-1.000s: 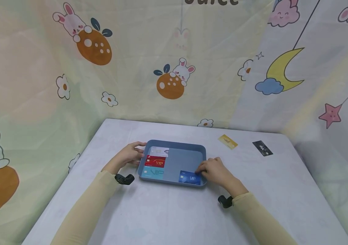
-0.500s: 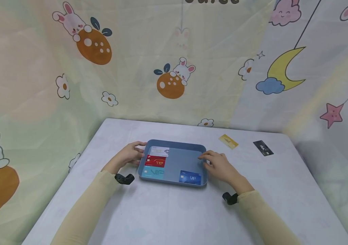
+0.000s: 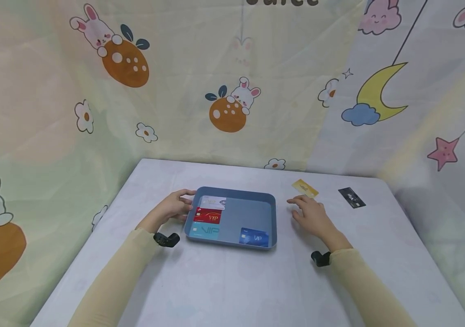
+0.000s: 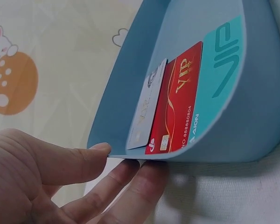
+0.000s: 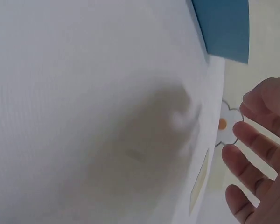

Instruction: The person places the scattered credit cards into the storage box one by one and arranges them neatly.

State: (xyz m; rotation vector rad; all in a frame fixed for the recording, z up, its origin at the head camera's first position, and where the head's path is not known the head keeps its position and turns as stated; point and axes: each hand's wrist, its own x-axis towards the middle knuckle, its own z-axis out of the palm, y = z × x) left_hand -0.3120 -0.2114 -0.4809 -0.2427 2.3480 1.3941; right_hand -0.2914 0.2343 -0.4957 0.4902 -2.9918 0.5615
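Observation:
A blue-grey tray [image 3: 236,213] lies on the table. At its left are a white card [image 3: 212,202], a red VIP card [image 3: 208,215] and a light-blue VIP card [image 3: 205,230], one below another. A dark-blue VIP card [image 3: 253,237] lies in its near right corner. My left hand [image 3: 172,207] touches the tray's left side; in the left wrist view its thumb tip meets the rim and its fingers rest against the outer wall. My right hand [image 3: 312,218] hovers right of the tray, fingers loosely bent and holding nothing, just nearer than a gold card [image 3: 305,187].
A black VIP card [image 3: 351,198] lies to the right of the gold card. The white table [image 3: 224,290] reaches back to a printed cloth backdrop [image 3: 183,91], which also hangs along the left and right sides.
My right hand has let go of the dark-blue card, left the tray and moved right and back towards the gold card. The left hand has stayed at the tray's side.

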